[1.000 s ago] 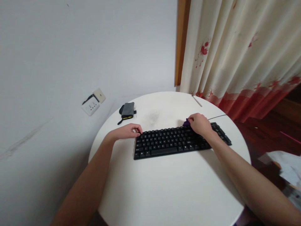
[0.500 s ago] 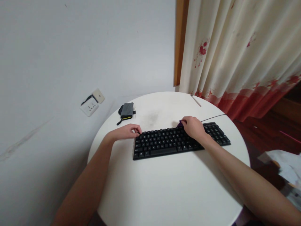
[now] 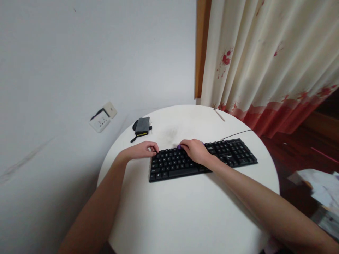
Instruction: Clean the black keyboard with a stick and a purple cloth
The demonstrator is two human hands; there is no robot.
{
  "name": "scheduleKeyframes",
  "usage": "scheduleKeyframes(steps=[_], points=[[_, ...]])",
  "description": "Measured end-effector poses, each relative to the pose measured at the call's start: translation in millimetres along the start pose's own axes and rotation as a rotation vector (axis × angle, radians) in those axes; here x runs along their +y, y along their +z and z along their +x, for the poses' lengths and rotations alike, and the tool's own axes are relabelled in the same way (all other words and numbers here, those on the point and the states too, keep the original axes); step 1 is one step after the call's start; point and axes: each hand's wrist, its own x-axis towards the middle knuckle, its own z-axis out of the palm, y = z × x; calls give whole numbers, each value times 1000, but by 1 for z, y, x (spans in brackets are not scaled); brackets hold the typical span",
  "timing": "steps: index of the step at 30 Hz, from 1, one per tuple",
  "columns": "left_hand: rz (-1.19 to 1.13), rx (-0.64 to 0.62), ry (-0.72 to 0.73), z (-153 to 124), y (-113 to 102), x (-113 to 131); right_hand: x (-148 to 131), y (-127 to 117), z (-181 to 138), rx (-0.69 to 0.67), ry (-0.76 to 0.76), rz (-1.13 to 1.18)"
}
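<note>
A black keyboard point(image 3: 172, 164) lies flat on the round white table point(image 3: 182, 211). My left hand point(image 3: 144, 149) has its thumb and fingers closed on the keyboard's upper left corner. Over the keyboard's middle, along its top row, is my right hand point(image 3: 195, 151), closed on a purple cloth point(image 3: 179, 146). Only small bits of the cloth show past the fingers. The right hand and wrist cover part of the middle keys.
A grey and black pouch point(image 3: 143, 126) lies at the back left, near the wall socket point(image 3: 100, 121). A thin stick-like item point(image 3: 219, 114) rests by the far edge. The keyboard's cable point(image 3: 235, 134) runs off to the right, and a curtain point(image 3: 254, 63) hangs behind.
My right hand has slid left along the keyboard's top edge with the purple cloth. My left hand stays on the corner. The view has shifted slightly.
</note>
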Motion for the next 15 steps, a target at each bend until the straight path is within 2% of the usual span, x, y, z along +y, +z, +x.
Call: scheduleKeyframes(steps=[3,6,10,13,15], points=[[-3,-5,1,0,0,-3,19,-13,-5,-35,30,-86],[-9,-4,4,0,-1,-3,50,-34,-15,-54,93,-145],[-2,-4,-12,-1,-1,1,87,-57,-26,-42,262,-204],[5,2,-16,-1,-1,1,93,-61,-28,-4,338,-198],[7,7,-15,-1,-1,0,84,-58,-26,3,280,-102]])
